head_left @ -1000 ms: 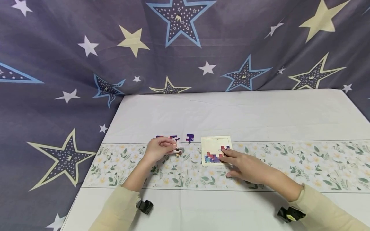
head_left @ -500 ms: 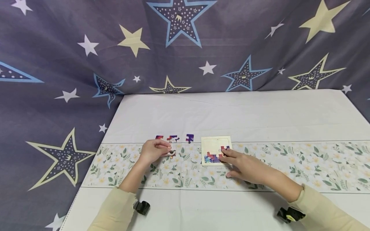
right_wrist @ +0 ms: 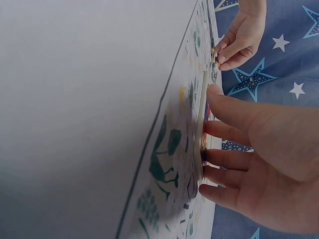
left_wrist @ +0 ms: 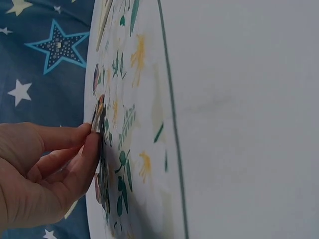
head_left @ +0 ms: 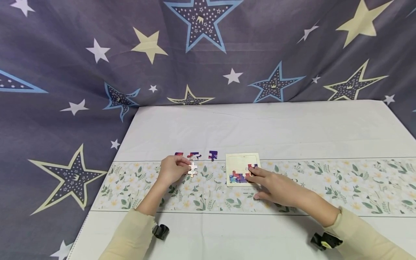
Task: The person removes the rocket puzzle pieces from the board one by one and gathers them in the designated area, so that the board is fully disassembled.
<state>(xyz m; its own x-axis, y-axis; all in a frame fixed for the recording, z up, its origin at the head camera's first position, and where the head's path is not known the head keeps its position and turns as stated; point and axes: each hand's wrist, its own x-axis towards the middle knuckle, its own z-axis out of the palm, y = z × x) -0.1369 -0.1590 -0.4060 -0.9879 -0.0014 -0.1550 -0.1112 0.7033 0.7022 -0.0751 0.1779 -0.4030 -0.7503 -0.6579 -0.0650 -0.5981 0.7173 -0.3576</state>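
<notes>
Between thumb and fingertips, my left hand (head_left: pixel 171 169) pinches a jigsaw piece (head_left: pixel 193 169) that shows a pale face in the head view. In the left wrist view the piece (left_wrist: pixel 101 112) appears nearly edge-on, close over the flowered cloth. To its right lies a square wooden puzzle tray (head_left: pixel 234 161), with several joined red and purple pieces (head_left: pixel 238 178) along its lower part. My right hand (head_left: pixel 276 186) rests on the tray's lower right corner, fingers extended over the pieces there and hiding some of them. The thumb lies off the tray's near edge.
Behind my left hand are a red and purple jigsaw piece (head_left: pixel 178 154), partly hidden, and a white and red one (head_left: pixel 195 155). A purple piece (head_left: pixel 213 155) lies between them and the tray. A star-patterned curtain (head_left: pixel 208 72) hangs behind the white table (head_left: pixel 276 130).
My left hand has shifted slightly left with its jigsaw piece, which has turned from a dark printed face to a pale one. The right hand stays on the tray.
</notes>
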